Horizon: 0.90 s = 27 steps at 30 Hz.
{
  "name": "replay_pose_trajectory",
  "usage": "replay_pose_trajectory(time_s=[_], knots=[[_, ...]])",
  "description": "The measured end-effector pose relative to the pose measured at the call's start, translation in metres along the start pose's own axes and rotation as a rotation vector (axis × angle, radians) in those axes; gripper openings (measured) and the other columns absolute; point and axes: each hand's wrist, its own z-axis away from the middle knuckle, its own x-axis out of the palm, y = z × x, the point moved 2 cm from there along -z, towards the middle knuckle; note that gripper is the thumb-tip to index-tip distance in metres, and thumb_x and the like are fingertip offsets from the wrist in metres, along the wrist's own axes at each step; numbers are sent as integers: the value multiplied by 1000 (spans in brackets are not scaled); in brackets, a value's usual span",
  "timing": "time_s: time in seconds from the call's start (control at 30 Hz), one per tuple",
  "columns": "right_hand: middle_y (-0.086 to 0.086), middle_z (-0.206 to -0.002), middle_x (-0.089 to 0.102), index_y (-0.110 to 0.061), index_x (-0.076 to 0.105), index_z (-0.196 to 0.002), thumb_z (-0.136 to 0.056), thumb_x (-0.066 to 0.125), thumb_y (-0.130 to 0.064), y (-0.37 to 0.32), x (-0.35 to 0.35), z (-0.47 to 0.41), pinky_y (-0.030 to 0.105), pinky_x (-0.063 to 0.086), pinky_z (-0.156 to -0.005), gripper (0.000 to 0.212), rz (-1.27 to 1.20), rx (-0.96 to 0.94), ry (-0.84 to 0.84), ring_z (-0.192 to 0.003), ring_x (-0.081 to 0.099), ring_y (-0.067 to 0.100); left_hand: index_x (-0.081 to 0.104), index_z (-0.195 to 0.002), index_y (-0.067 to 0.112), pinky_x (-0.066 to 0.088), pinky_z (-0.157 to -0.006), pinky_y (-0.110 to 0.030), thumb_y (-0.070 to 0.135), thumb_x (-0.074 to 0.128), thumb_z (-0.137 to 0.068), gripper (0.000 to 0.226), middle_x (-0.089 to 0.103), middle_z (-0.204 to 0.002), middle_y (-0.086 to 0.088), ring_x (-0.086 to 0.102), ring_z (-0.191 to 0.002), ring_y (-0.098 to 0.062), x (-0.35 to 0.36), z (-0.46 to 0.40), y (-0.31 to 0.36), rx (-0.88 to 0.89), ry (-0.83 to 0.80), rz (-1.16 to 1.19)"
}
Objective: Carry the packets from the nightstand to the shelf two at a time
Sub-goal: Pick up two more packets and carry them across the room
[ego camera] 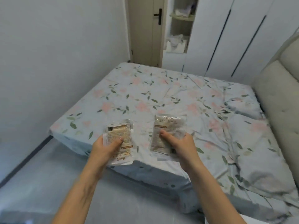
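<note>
Head view shows the left hand and right hand each pinching one packet, left packet and right packet, above the bed. Carrying looks underway; next, walk past the bed toward the shelf beyond it.

Soft, even, bluish daylight with faint shadows; slight blur, wide-angle bending at edges.

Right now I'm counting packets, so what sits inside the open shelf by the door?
The open shelf holds pale, blurred heaps on two levels; whether they are packets cannot be told. The lower part is hidden by the bed.
</note>
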Motion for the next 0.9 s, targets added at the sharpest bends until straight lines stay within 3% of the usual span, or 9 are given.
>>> replay_pose_trajectory(time_s=[0.07, 0.17, 0.3, 0.63, 0.9], knots=[[7, -92, 77, -8, 72, -100, -80, 77, -12, 5, 67, -9, 34, 61, -72, 21, 27, 9, -95, -86, 75, 23, 67, -104, 11, 57, -82, -45, 12, 69, -84, 21, 74, -99, -10, 71, -91, -30, -67, -3, 8, 4, 102, 38], [7, -91, 77, -9, 73, -99, -79, 77, -13, 17, 159, -17, 34, 60, -71, 20, 75, 6, -202, -85, 75, 22, 67, -106, 9, 60, -70, -36, 8, 66, -87, 19, 74, -98, -11, 72, -85, -26, -160, -4, 14, 14, 237, 70], [6, -90, 78, -12, 73, -97, -79, 78, -13, 35, 252, -26, 36, 60, -73, 19, 119, 17, -300, -84, 75, 23, 68, -102, 14, 57, -78, -41, 8, 67, -86, 16, 74, -101, -12, 71, -89, -29, -252, -4, 10, 0, 369, 104], [5, -84, 78, -10, 73, -96, -79, 77, -14, 60, 389, -101, 31, 61, -64, 18, 203, 59, -370, -77, 75, 22, 66, -105, 20, 55, -72, -35, 13, 67, -86, 20, 73, -98, -5, 69, -93, -25, -372, -65, -3, -20, 530, 146], [4, -84, 78, -13, 73, -94, -79, 77, -15, 58, 529, -250, 33, 61, -66, 16, 190, 48, -394, -78, 75, 22, 66, -106, 19, 54, -70, -32, 12, 68, -86, 21, 74, -96, 0, 71, -89, -19, -460, -234, 53, 31, 549, 82]])
